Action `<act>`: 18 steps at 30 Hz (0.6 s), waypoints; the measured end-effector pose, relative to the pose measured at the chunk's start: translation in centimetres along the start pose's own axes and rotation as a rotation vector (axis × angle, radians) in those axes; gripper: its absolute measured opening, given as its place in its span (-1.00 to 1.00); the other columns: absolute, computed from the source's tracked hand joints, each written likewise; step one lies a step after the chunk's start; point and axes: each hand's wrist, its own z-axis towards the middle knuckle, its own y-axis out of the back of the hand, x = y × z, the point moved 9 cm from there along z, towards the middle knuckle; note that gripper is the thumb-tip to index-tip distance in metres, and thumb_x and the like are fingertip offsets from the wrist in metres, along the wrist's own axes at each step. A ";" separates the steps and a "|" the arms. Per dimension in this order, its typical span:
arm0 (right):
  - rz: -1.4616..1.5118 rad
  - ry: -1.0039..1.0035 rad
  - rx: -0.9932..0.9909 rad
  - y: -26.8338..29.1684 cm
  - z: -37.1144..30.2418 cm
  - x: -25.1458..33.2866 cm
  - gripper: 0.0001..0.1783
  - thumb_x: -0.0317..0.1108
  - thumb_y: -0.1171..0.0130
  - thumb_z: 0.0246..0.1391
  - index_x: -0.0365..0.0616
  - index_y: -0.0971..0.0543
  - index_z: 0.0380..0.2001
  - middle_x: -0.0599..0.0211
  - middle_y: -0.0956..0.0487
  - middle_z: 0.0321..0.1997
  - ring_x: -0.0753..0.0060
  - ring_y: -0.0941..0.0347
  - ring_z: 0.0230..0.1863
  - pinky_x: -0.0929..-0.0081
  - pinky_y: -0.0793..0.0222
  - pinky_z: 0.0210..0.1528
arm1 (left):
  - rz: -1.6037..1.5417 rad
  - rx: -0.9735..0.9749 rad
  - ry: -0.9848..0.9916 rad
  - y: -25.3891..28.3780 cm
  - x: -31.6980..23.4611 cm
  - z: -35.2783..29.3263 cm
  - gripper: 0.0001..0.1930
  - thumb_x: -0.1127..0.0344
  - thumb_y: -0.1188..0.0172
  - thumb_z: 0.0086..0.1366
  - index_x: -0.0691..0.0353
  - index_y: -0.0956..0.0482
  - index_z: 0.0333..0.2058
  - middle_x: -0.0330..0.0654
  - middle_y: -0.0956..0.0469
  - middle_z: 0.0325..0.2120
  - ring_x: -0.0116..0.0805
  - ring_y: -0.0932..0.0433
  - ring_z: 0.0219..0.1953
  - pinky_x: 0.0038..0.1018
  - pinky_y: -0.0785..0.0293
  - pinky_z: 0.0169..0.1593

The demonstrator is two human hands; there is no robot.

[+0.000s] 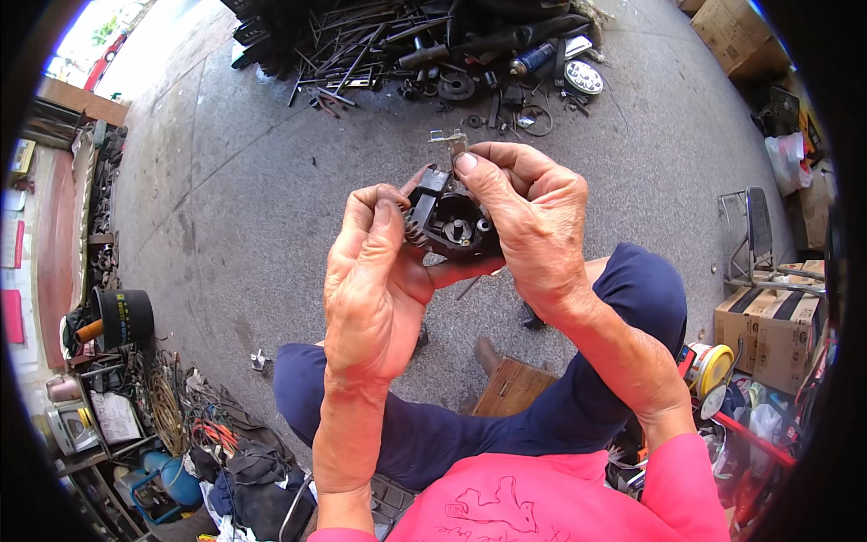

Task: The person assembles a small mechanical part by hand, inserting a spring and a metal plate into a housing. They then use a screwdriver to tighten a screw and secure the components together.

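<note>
My left hand (372, 280) is closed around a black ribbed part housing (430, 191), its thumb and fingers on the finned left side. The housing is tilted so that its round hollow faces up, and metal posts (459, 230) show inside. Above the upper edge of the housing, my right hand (542, 217) pinches a small, thin metal bracket (459, 144) between thumb and forefinger. The bracket's narrow arm sticks out to the left. Whether its lower end touches the housing, I cannot tell. Some of my right fingers are hidden behind the hand.
A heap of metal rods and scrap (379, 45) lies on the concrete floor ahead. Cardboard boxes (768, 334) and a metal-framed chair (754, 226) stand at right. A black pot-like container (125, 316), wires and cloth crowd the left. Between my legs is a wooden board (513, 387).
</note>
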 end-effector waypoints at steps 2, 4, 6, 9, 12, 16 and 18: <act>0.004 -0.020 0.011 -0.1 -0.1 0.0 -0.79 -0.41 -0.23 0.03 -0.40 -0.57 -0.34 0.44 -0.55 -0.61 0.82 -0.37 -0.58 0.77 -0.29 -0.57 | -0.019 0.035 0.013 0.3 0.2 0.2 -0.73 0.16 0.25 0.44 0.16 -0.38 -0.14 -0.02 -0.47 -0.10 -0.06 -0.49 -0.02 0.11 -0.46 -0.02; 0.008 -0.021 0.026 -0.2 -0.1 0.1 -0.80 -0.42 -0.23 0.03 -0.39 -0.57 -0.35 0.43 -0.56 -0.60 0.81 -0.38 -0.57 0.77 -0.30 -0.56 | -0.075 0.028 0.048 0.8 0.5 0.2 -0.69 0.15 0.28 0.44 0.18 -0.41 -0.16 0.00 -0.47 -0.09 -0.02 -0.48 -0.01 0.14 -0.45 -0.02; 0.012 -0.003 0.047 -0.3 -0.2 0.3 -0.80 -0.42 -0.23 0.03 -0.39 -0.57 -0.35 0.42 -0.57 -0.59 0.80 -0.40 -0.57 0.77 -0.32 -0.54 | -0.168 -0.019 0.105 1.4 1.0 0.2 -0.65 0.14 0.30 0.44 0.19 -0.44 -0.18 0.02 -0.47 -0.07 0.02 -0.47 0.00 0.18 -0.43 -0.03; 0.004 -0.043 0.108 -0.7 0.1 1.7 -0.82 -0.43 -0.24 0.02 -0.38 -0.58 -0.36 0.42 -0.57 -0.58 0.80 -0.40 -0.56 0.78 -0.33 -0.53 | -0.287 0.030 0.150 1.8 1.2 0.1 -0.63 0.14 0.33 0.44 0.19 -0.46 -0.20 0.05 -0.47 -0.06 0.07 -0.45 0.01 0.23 -0.37 0.00; -0.240 0.019 0.241 -1.0 0.2 4.0 -0.82 -0.41 -0.25 0.00 -0.34 -0.58 -0.37 0.53 -0.46 -0.67 0.87 -0.21 -0.69 0.81 -0.07 -0.69 | -0.310 0.061 0.118 1.1 0.6 0.1 -0.64 0.16 0.31 0.43 0.19 -0.48 -0.21 0.05 -0.48 -0.07 0.03 -0.44 0.02 0.20 -0.33 0.05; -0.585 0.169 0.360 -1.6 -0.9 5.3 -0.86 -0.44 -0.26 -0.14 -0.29 -0.57 -0.47 0.63 -0.22 -0.81 0.84 -0.06 -0.73 0.67 0.05 -0.71 | -0.262 -0.013 0.064 1.8 0.3 0.2 -0.70 0.19 0.34 0.44 0.15 -0.38 -0.22 -0.02 -0.49 -0.13 -0.12 -0.48 -0.03 0.08 -0.45 -0.02; -0.649 0.232 0.337 -1.6 -1.1 5.6 -0.86 -0.44 -0.26 -0.18 -0.26 -0.57 -0.49 0.56 -0.20 -0.83 0.81 -0.06 -0.75 0.65 0.04 -0.72 | -0.243 0.024 0.042 1.5 -0.2 0.1 -0.69 0.18 0.30 0.43 0.18 -0.42 -0.19 -0.01 -0.48 -0.11 -0.10 -0.45 0.00 0.02 -0.42 0.01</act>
